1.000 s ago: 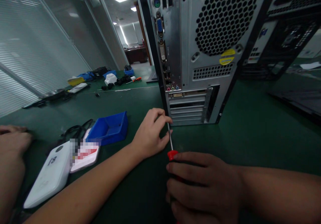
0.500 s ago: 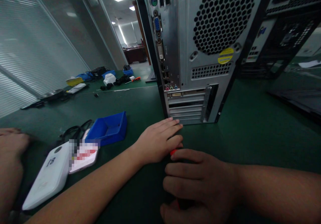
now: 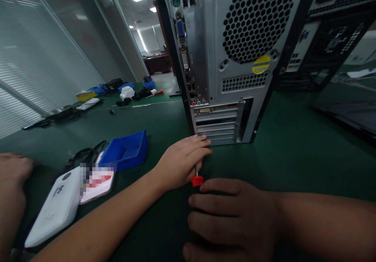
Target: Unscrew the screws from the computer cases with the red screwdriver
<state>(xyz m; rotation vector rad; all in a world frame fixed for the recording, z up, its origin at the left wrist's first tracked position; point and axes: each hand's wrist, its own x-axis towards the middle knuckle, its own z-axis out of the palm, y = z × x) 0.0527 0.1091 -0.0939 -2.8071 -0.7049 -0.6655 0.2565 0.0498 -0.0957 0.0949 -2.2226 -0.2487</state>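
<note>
Since half a second ago, the screwdriver has its shaft back in sight, nearer than the computer case and just off its lower left corner. Fingers of the right hand wrap its mostly hidden handle; those of the left hand stretch to the case's bottom edge, whether pinching the shaft I cannot tell. Counter spans from the case's left edge to a blue tray, and from its right edge to a dark flat panel.
</note>
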